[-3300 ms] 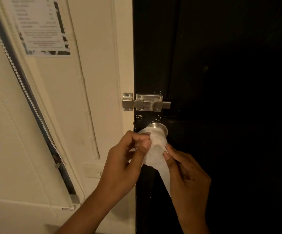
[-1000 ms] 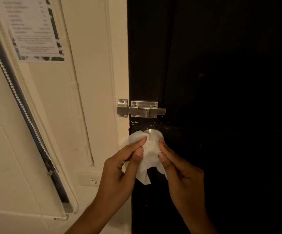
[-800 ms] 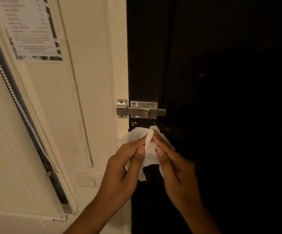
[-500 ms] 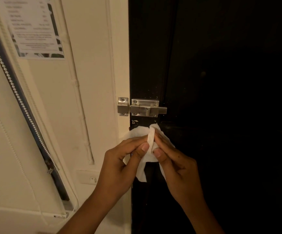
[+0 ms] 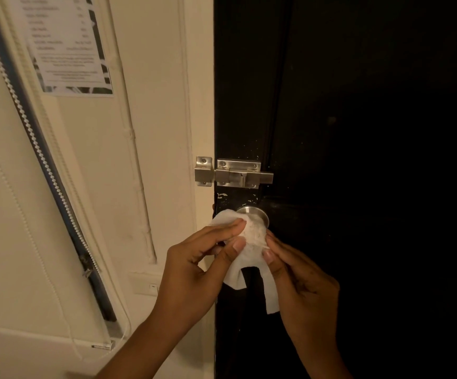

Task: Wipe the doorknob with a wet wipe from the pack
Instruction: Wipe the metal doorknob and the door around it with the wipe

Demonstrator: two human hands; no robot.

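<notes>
White and thin, the wet wipe is draped over the front of the doorknob, which sits on the left edge of the black door, just below the metal slide bolt. Only the upper rim of the doorknob shows, as a band of brushed silver metal above the wipe; the rest of it is covered. The left hand comes from the lower left and pinches the wipe between its thumb and its fingers, at the left side of the knob, so that a folded corner of the wipe stands out above the fingers. The right hand comes from the lower right, and its thumb and fingertips pinch the wipe at the right side of the knob. Two loose ends of the wipe hang down between the hands, the right end lower than the left one. The slide bolt reaches across from the door to its keeper on the cream door frame. Small chips of paint are missing on the door between the bolt and the knob. On the cream wall to the left a printed notice is fixed; it has lines of dark text, but these are too blurred to read. A beaded cord runs down at a slant beside it, and a white wall switch sits low, just left of the left hand.
</notes>
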